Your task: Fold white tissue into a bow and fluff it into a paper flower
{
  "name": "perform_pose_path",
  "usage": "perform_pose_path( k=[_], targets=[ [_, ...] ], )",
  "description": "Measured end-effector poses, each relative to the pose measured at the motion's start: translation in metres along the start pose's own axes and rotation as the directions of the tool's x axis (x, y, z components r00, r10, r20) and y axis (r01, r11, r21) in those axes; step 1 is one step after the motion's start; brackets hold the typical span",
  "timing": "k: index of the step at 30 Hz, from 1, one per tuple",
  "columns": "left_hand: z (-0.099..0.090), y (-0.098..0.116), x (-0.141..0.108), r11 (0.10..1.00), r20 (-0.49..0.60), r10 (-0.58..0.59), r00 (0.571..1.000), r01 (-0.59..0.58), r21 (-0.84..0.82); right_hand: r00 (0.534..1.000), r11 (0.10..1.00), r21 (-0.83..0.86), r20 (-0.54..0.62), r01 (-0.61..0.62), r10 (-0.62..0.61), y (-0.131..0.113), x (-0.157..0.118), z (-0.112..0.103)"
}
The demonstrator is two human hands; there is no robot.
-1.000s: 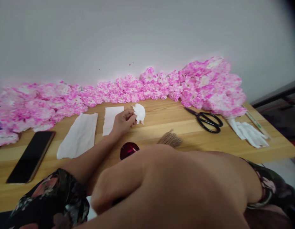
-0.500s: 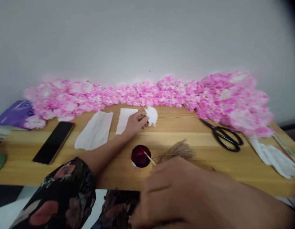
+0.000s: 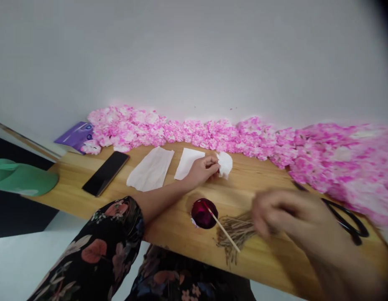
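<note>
My left hand [image 3: 205, 169] pinches the edge of a white scalloped paper-like flower piece [image 3: 225, 164], its arm reaching across the table. Nearer to me stands a small bowl of dark magenta liquid [image 3: 204, 213]. A thin wooden stick [image 3: 227, 233] leans in it, tip in the liquid, its other end lying over a bundle of dry brown stems [image 3: 236, 230]. My right hand [image 3: 280, 213] is above the right end of that bundle, apart from the stick. Motion smears its curled fingers, and whether they hold anything is unclear.
Pink and white flowers [image 3: 200, 133] line the wall. Two white sheets [image 3: 151, 169] and a black phone [image 3: 106, 173] lie left. Black-handled scissors [image 3: 346, 219] are at the right, partly behind my right arm. A purple packet [image 3: 76, 136] and a green object [image 3: 24, 177] are far left.
My right hand has moved up and away from the stick, which now rests in the bowl on its own. The view has turned left; my left hand keeps hold of the white flower piece.
</note>
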State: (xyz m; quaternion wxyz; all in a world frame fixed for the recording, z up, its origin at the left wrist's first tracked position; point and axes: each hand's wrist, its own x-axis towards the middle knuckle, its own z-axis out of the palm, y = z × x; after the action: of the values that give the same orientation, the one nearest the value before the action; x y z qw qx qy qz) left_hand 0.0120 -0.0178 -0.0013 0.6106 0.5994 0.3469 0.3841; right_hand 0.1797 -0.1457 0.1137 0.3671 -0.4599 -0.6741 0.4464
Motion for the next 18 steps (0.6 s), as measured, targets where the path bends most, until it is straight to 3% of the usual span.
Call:
perform_pose_path(
  k=[3,6,10,18],
  targets=[
    [0.001,0.0,0.0,0.999,0.015,0.043,0.999,-0.043,-0.005,0.978,0.99,0.053,-0.16,-0.128,0.135,0.024,0.035,0.002],
    [0.002,0.001,-0.001,0.999,0.018,0.042,0.999,-0.042,-0.01,0.962,0.984,0.095,-0.215,-0.149,0.166,0.056,0.059,0.005],
    [0.002,0.001,-0.001,0.999,0.031,0.039,0.999,-0.04,0.037,0.961,0.991,-0.048,-0.256,-0.122,0.106,0.081,0.067,0.004],
    [0.001,-0.001,-0.001,0.989,0.067,0.069,0.995,-0.077,0.13,0.954,0.874,-0.485,-0.25,0.023,-0.164,0.092,0.06,0.003]
  ],
)
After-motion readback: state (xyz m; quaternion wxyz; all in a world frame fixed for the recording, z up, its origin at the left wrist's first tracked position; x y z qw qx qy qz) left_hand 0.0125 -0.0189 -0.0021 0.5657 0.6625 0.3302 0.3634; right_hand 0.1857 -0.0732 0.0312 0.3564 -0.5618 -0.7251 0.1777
